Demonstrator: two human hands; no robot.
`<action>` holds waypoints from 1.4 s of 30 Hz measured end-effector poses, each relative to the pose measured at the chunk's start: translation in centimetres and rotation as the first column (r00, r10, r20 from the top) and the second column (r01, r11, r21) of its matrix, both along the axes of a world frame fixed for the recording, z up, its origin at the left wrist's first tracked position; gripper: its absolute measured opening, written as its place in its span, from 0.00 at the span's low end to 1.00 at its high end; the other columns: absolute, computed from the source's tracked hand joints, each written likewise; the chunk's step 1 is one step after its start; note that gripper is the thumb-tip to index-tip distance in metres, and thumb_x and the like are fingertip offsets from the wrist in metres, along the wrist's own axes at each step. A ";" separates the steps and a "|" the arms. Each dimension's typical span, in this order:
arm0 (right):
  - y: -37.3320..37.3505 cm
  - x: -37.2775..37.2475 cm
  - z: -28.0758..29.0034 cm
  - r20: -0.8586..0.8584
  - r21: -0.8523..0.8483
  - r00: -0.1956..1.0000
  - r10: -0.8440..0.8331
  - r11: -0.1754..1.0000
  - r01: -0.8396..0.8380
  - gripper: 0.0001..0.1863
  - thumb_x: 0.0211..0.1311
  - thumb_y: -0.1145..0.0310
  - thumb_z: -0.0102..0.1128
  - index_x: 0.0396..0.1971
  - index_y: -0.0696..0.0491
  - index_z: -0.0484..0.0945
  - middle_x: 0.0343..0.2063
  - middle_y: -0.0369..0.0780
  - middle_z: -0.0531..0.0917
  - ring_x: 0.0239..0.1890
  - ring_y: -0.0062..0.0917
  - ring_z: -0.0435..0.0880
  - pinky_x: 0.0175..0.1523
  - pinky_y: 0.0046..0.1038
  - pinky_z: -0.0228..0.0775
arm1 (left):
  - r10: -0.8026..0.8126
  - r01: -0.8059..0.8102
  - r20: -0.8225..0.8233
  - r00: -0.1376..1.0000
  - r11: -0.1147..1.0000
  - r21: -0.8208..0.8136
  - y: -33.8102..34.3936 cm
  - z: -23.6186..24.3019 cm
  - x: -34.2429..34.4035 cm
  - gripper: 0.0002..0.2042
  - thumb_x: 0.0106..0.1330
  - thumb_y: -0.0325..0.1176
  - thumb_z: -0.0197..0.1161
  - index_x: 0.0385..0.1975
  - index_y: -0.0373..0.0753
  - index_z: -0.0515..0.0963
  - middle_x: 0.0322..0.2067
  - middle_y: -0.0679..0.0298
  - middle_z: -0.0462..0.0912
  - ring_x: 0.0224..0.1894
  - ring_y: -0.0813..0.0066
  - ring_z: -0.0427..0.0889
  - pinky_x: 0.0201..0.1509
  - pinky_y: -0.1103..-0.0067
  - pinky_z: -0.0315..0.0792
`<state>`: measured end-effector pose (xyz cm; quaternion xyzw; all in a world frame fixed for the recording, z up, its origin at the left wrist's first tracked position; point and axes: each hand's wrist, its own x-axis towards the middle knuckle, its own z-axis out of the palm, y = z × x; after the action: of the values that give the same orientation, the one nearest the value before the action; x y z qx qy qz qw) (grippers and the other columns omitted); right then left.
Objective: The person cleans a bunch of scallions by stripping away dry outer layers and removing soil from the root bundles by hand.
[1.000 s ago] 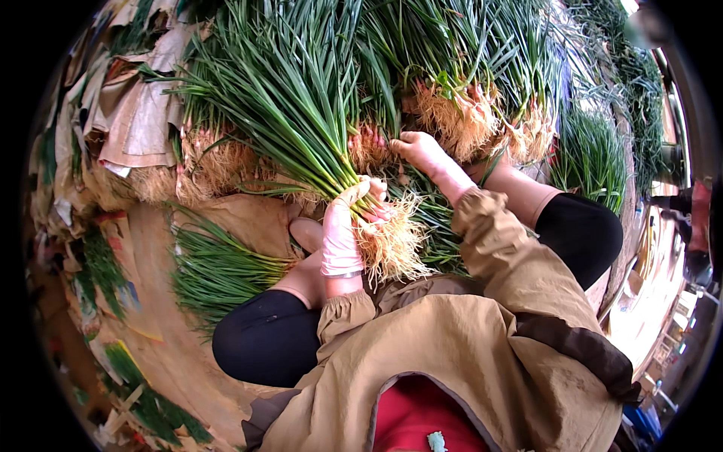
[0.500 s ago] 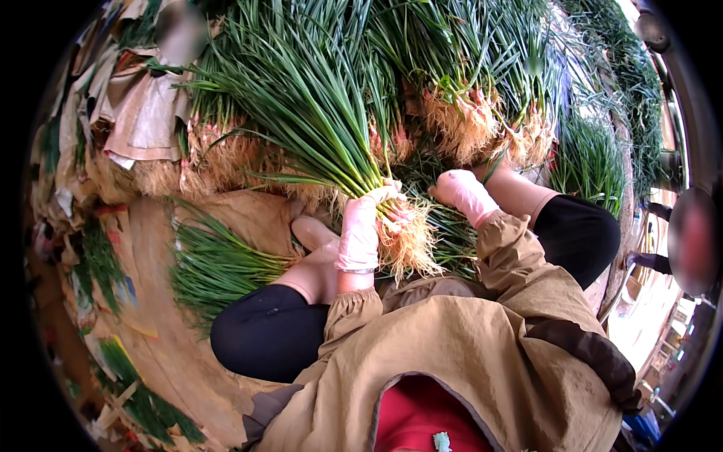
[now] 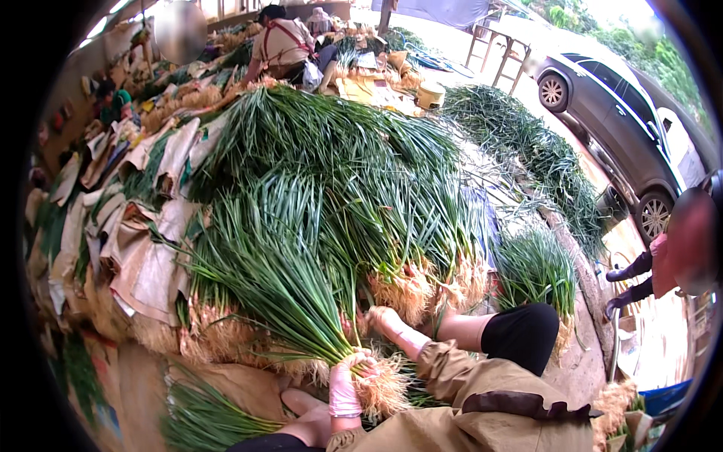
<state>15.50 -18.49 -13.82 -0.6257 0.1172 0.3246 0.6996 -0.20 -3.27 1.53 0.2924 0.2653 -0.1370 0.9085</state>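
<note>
One rooted green bunch point(image 3: 315, 320), left fingers point(image 3: 364, 359) wrapped round it, right fingers point(image 3: 375, 315) (grip unclear)

Cannot read any text, label, brand, number or sign, neither close by nor farther back. Can see small coloured patches point(image 3: 113, 419) on the brown sheet point(image 3: 143, 377) at lower left, but cannot tell if printed. On the car point(image 3: 614, 113), also cannot make out any lettering.

My left hand point(image 3: 346, 386) grips a green bundle point(image 3: 301, 305) near its pale roots point(image 3: 385, 387) — my right hand point(image 3: 388, 322) is at the near edge of the leafy heap point(image 3: 339, 200). A second bundle point(image 3: 209, 413) lies on the brown sheet point(image 3: 248, 383) — a person point(image 3: 283, 44) leans beyond the heap's far edge.
</note>
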 end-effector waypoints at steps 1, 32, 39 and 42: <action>-0.9 -1.1 -0.3 -0.031 -0.016 0.977 0.212 0.977 -0.213 0.27 0.68 0.44 0.46 0.40 0.55 0.80 0.22 0.36 0.78 0.22 0.21 0.74 0.26 0.24 0.63 | -0.025 0.025 0.005 1.000 1.000 -0.015 0.0 -0.9 0.2 0.08 0.62 0.30 0.57 0.38 0.34 0.77 0.26 0.58 0.82 0.23 0.69 0.82 0.24 0.79 0.77; 2.8 5.6 15.3 0.230 -0.675 0.690 0.686 0.623 -0.394 0.23 0.68 0.53 0.52 0.49 0.57 0.77 0.38 0.45 0.83 0.39 0.30 0.83 0.49 0.31 0.74 | 0.099 -0.081 -0.081 0.992 0.978 0.193 3.9 -3.0 -0.7 0.17 0.68 0.33 0.53 0.54 0.37 0.72 0.27 0.59 0.83 0.24 0.69 0.81 0.25 0.79 0.75; 5.1 5.5 3.3 0.214 -0.807 0.849 0.483 0.578 -0.126 0.27 0.60 0.49 0.62 0.49 0.57 0.78 0.37 0.45 0.85 0.43 0.32 0.84 0.51 0.33 0.72 | 0.049 -0.037 -0.071 0.996 0.987 0.157 3.9 -3.0 -0.2 0.16 0.67 0.31 0.54 0.54 0.37 0.71 0.28 0.56 0.83 0.23 0.67 0.82 0.23 0.77 0.76; 1.7 5.0 6.4 0.255 -0.198 0.959 0.126 0.977 -0.076 0.16 0.65 0.56 0.61 0.39 0.55 0.81 0.29 0.35 0.84 0.32 0.20 0.81 0.40 0.22 0.73 | 0.109 -0.107 -0.075 0.991 0.994 0.022 3.1 -3.6 0.1 0.13 0.66 0.30 0.55 0.50 0.38 0.72 0.28 0.55 0.83 0.23 0.65 0.82 0.23 0.75 0.77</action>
<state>20.55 -16.75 -7.40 -0.7316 0.0199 0.2607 0.6296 -0.08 -0.18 -2.04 0.2802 0.3165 -0.0964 0.9011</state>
